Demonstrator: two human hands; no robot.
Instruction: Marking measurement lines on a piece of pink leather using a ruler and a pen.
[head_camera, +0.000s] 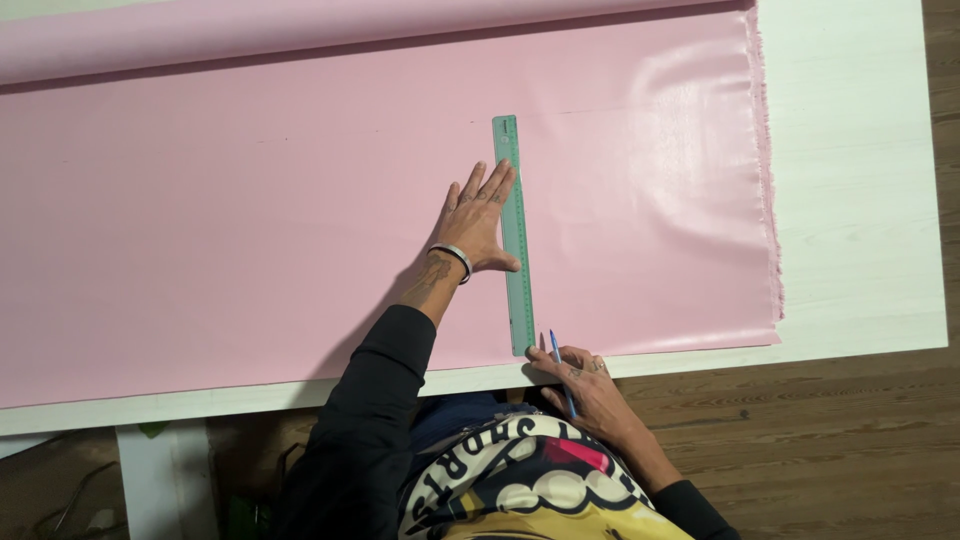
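- Broadly, the white table (860, 200) fills most of the view; its near edge runs slightly uphill from lower left to right, and a bare strip of painted top shows on the right side and along the front.
- Next, the pink fabric (250, 230) lies flat over the table, smooth with a slight sheen; its right edge is frayed and stops short of the table's right side, while its near edge runs just inside the table's front edge.
- A fabric roll (300, 30) of the same pink sits along the far side, casting a thin shadow line onto the sheet.
- Wooden floor (830, 440), brown and grained, shows below and to the right of the table.
- The green ruler (515, 235), a long thin translucent plastic strip, lies on the fabric, running from mid-sheet down to the near fabric edge; open pink surface lies on both sides of it.
- The left hand (478, 222), fingers spread flat, presses down on the fabric and the ruler's left edge; a bracelet (452, 255) circles the wrist.
- The right hand (585, 380) sits at the table's front edge, fingers pinching a blue pen (560, 370) whose upper end lies just beside the ruler's lower end.
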